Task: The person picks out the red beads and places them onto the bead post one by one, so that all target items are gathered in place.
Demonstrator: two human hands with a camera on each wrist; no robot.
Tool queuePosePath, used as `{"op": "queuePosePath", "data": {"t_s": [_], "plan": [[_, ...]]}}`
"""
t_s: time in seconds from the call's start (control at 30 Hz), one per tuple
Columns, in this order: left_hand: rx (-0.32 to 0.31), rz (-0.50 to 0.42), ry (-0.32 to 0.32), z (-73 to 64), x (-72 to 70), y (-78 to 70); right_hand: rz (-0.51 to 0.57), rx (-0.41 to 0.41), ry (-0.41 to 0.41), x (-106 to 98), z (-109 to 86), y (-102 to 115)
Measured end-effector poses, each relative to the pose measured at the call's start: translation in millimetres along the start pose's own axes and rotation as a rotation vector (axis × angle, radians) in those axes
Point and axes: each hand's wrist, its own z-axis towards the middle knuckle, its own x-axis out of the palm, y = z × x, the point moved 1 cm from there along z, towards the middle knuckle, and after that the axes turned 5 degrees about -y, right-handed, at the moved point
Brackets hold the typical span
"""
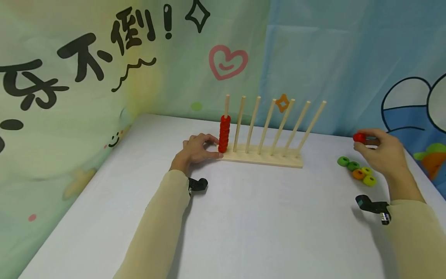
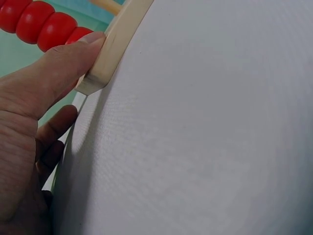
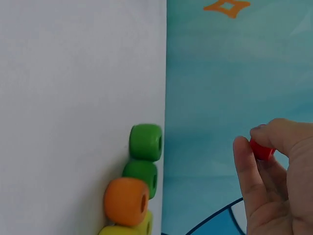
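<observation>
A wooden bead rack [image 1: 259, 156] with a row of upright pegs stands toward the back of the table. Several red beads [image 1: 224, 134] are stacked on its leftmost peg. My left hand [image 1: 198, 149] grips the rack's left end, its thumb [image 2: 73, 61] against the base beside the lowest bead. On the right, my right hand [image 1: 385, 151] pinches a red bead [image 3: 262, 150] between thumb and fingertips, raised above the table. Below it lie loose beads: green [image 1: 343, 161], orange [image 1: 358, 174] and yellow [image 1: 369, 180], grouped close together.
The white table [image 1: 261, 224] ends at a printed cloth backdrop [image 1: 313, 50] behind and at the sides. The other pegs [image 1: 266, 126] of the rack hold no beads. Small black cameras [image 1: 198, 184] are worn at both wrists.
</observation>
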Motion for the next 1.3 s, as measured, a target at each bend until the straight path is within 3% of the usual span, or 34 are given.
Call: {"op": "queuePosePath", "data": {"t_s": [0.53, 0.93, 1.3], "plan": [[0.004, 0.006, -0.001, -1.6, -0.2, -0.6, 0.09, -0.048, -0.032, 5, -16.1, 39], [-0.006, -0.007, 0.003, -1.2, 0.4, -1.8, 0.136, -0.171, -0.077, -5, -29.5, 69], [-0.004, 0.003, -0.001, 0.2, 3.8, 1.0, 0.318, -0.341, -0.172, 2, -30.9, 84]]}}
